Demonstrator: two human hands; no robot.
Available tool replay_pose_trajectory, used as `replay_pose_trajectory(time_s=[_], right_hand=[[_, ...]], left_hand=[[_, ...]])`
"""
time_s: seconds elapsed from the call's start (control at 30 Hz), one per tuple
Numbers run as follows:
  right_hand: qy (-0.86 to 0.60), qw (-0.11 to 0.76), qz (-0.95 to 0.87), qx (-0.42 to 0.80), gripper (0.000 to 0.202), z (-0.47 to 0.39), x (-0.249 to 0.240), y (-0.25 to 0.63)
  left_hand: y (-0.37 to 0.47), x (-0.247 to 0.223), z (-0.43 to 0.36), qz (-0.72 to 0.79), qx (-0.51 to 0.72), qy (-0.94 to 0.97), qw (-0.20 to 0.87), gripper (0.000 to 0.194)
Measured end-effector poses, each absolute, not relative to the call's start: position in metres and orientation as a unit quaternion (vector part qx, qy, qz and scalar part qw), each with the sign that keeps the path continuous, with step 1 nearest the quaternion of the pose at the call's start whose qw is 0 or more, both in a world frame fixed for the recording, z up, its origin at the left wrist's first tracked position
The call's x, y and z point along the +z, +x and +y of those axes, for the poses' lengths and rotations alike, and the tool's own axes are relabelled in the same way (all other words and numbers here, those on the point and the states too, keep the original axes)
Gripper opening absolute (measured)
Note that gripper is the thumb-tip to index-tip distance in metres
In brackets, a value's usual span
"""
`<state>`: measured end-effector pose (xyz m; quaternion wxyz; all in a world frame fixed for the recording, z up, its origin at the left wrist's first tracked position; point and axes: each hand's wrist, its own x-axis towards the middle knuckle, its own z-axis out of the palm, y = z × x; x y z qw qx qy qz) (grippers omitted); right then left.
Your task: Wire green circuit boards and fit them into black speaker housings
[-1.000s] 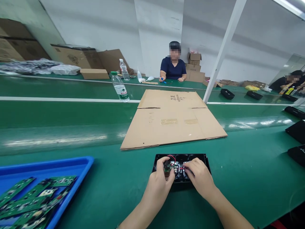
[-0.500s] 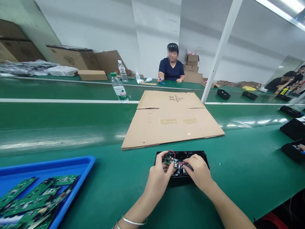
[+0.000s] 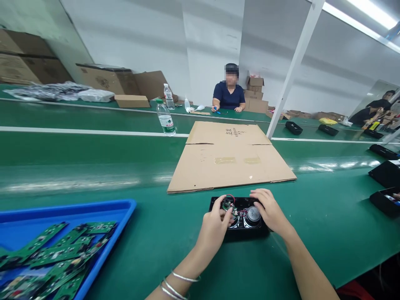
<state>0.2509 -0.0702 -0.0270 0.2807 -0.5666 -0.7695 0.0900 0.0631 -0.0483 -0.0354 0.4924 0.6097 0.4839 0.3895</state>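
Observation:
A black speaker housing point(image 3: 243, 234) lies on the green table, with a round silver speaker driver point(image 3: 253, 214) in its right half. My left hand point(image 3: 215, 221) pinches a small green circuit board point(image 3: 228, 205) over the housing's left part. Red wires run from the board, one looping at the top and others toward the driver. My right hand point(image 3: 270, 210) rests at the housing's right edge, its fingers apart over the rim and beside the driver, holding nothing. Part of a second driver shows beneath my left fingers.
A blue tray point(image 3: 125, 216) of green circuit boards stands at left. Flat cardboard point(image 3: 231, 166) lies beyond the housing, near a water bottle point(image 3: 166, 121). A person point(image 3: 229, 93) sits opposite. Black cases point(image 3: 386, 173) stand at right.
My right hand has let go of the wires and moved right to the housing's edge, uncovering the driver. My left hand still holds the board. The view has shifted slightly.

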Motion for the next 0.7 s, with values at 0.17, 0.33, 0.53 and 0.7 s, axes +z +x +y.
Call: replay_pose_trajectory(time_s=[0.17,0.33,0.53,0.7], right_hand=[[-0.575,0.099,-0.807,0.092,0.101,-0.073,-0.030,0.254],[-0.597,0.136,-0.789,0.059,0.097,-0.082,-0.032,0.250],[-0.758,0.157,-0.630,-0.066,0.081,-0.106,-0.040,0.327],[-0.884,0.132,-0.416,-0.165,0.053,-0.120,-0.037,0.405]], left_hand=[[0.064,-0.034,-0.046,0.480,0.398,0.610,0.489,0.049],[0.068,-0.051,-0.060,0.430,0.471,0.712,0.295,0.041],[0.078,-0.097,-0.079,0.253,0.382,0.882,0.114,0.041],[0.094,-0.123,-0.078,0.236,0.146,0.950,0.145,0.059]])
